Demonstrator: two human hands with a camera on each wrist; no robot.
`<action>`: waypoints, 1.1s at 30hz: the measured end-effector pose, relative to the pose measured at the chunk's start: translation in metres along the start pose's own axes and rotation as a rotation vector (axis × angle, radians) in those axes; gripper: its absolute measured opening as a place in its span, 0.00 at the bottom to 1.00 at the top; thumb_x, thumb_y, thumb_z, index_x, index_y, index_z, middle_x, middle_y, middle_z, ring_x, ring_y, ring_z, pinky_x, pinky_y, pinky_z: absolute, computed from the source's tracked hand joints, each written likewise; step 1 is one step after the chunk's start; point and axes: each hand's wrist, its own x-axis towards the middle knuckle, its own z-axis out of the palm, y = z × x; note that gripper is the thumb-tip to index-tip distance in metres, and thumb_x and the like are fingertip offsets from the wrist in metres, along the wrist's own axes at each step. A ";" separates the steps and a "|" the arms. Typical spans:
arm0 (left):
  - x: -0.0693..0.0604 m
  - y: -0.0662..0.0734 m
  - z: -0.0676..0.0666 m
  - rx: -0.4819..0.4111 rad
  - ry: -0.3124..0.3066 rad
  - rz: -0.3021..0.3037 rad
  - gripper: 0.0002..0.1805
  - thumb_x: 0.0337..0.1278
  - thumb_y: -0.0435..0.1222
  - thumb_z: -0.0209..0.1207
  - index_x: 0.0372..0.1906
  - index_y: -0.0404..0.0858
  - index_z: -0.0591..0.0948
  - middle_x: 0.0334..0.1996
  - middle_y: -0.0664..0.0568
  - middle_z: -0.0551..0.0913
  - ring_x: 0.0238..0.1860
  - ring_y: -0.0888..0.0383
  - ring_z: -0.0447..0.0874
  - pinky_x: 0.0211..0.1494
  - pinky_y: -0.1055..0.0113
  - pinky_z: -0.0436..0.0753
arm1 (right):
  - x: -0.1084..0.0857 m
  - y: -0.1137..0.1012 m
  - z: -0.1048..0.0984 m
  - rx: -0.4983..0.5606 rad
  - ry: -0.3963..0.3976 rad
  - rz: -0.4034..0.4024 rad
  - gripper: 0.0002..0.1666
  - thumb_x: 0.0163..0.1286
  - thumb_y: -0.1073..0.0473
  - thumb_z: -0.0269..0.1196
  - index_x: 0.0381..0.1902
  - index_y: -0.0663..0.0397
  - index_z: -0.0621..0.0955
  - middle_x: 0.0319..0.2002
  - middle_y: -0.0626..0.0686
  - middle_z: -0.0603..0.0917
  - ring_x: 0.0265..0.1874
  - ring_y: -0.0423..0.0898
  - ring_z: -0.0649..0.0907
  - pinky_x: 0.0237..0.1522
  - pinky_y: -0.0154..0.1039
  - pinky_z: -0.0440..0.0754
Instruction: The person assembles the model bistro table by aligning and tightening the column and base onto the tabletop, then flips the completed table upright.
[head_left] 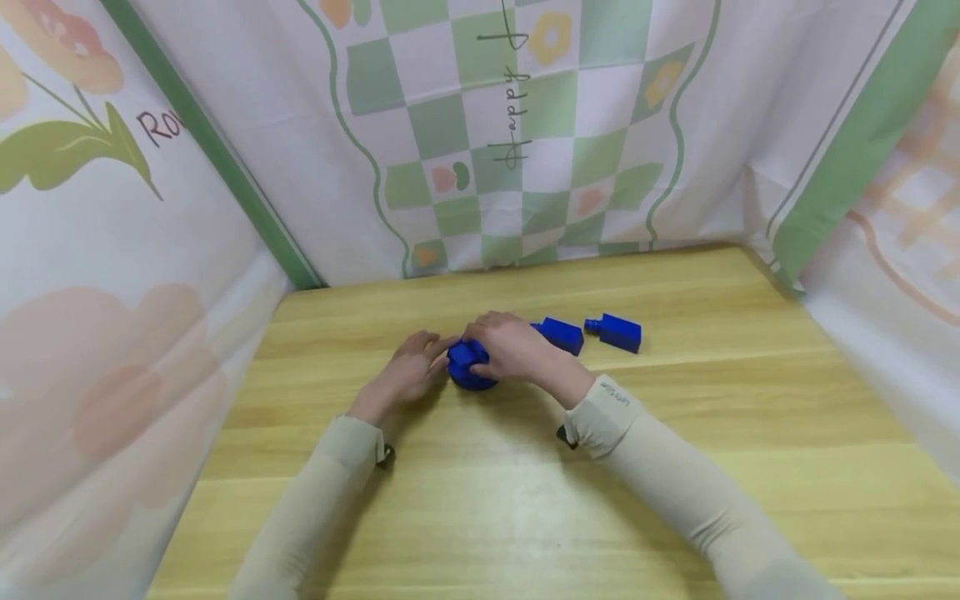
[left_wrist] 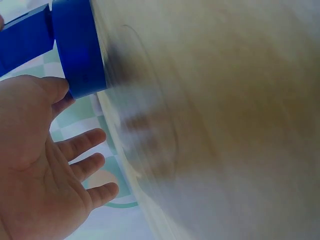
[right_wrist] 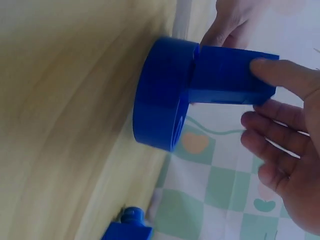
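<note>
A thick round blue base (head_left: 474,382) lies flat on the table, with a blue rectangular block (right_wrist: 225,75) standing upright on it, off-centre. My right hand (head_left: 517,346) pinches the block's upper end between thumb and fingers. At the left, my left hand (head_left: 408,367) holds the base's rim with thumb and index finger; its other fingers stick out loosely, as the left wrist view shows. A round opening shows in the base's top in the right wrist view. Where the block meets the base, its lower end is hidden.
Right of the base lie two more blue blocks, one nearer (head_left: 562,336) and partly behind my right hand, another farther right (head_left: 619,332). Each has a narrow round neck. The wooden table (head_left: 510,500) is bordered by printed cloth (head_left: 540,175) at the back and sides.
</note>
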 end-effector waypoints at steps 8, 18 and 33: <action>-0.001 0.001 0.003 0.029 -0.007 -0.002 0.27 0.80 0.46 0.41 0.77 0.47 0.63 0.72 0.40 0.65 0.77 0.41 0.55 0.80 0.46 0.56 | -0.001 -0.001 0.009 0.016 0.014 -0.032 0.30 0.68 0.47 0.67 0.65 0.47 0.76 0.48 0.53 0.84 0.50 0.52 0.84 0.56 0.52 0.81; -0.003 0.004 0.003 -0.004 -0.017 -0.025 0.27 0.80 0.48 0.41 0.78 0.53 0.61 0.74 0.40 0.63 0.79 0.40 0.51 0.81 0.45 0.53 | -0.001 0.003 0.006 -0.015 -0.008 0.140 0.27 0.65 0.43 0.68 0.54 0.54 0.81 0.46 0.54 0.86 0.46 0.53 0.85 0.54 0.51 0.82; -0.002 0.001 -0.001 -0.019 -0.058 -0.049 0.28 0.79 0.52 0.39 0.79 0.57 0.57 0.77 0.40 0.59 0.80 0.40 0.46 0.82 0.45 0.48 | -0.007 0.005 0.001 -0.034 -0.065 0.106 0.32 0.65 0.45 0.67 0.63 0.52 0.78 0.57 0.56 0.82 0.56 0.55 0.82 0.58 0.52 0.82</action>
